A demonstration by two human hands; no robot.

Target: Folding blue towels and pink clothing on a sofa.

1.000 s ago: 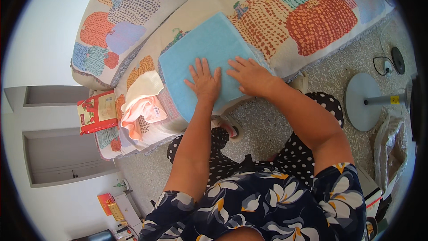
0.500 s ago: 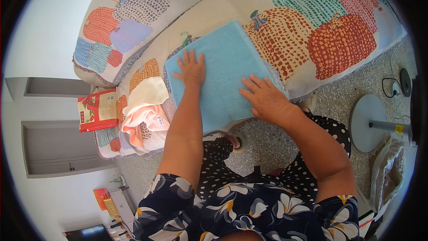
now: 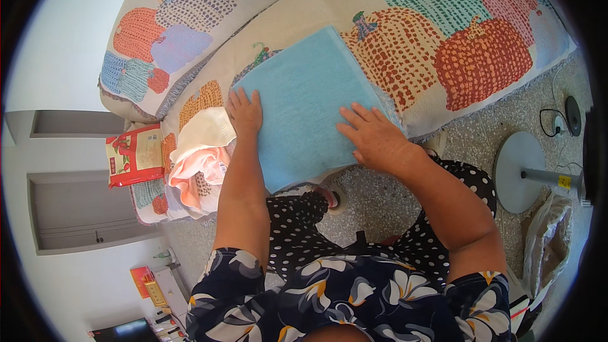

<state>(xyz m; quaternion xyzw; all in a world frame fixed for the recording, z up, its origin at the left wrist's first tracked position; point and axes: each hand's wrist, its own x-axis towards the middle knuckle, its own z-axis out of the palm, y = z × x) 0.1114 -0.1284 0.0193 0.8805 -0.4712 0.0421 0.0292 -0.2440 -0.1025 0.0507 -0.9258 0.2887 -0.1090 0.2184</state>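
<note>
A light blue towel (image 3: pixel 304 101) lies spread flat on the sofa seat, over a pumpkin-patterned cover (image 3: pixel 405 57). My left hand (image 3: pixel 245 113) rests at the towel's left edge, fingers stretched out and holding nothing. On the towel's right side lies my right hand (image 3: pixel 373 136), its fingers spread and its palm down. Just left of my left hand are a crumpled peach-pink towel (image 3: pixel 197 174) and a cream cloth (image 3: pixel 202 132) beside it.
A red and beige bag (image 3: pixel 135 155) stands at the sofa's left end. On the speckled floor (image 3: pixel 373 206) to the right are a round grey stand base (image 3: pixel 520 171), a black cord and a container lined with clear plastic (image 3: pixel 548 247). The sofa backrest (image 3: pixel 190 19) rises at the far left.
My left hand has slid left across the blue towel to its left edge. My right hand has stayed almost in place on the towel.
</note>
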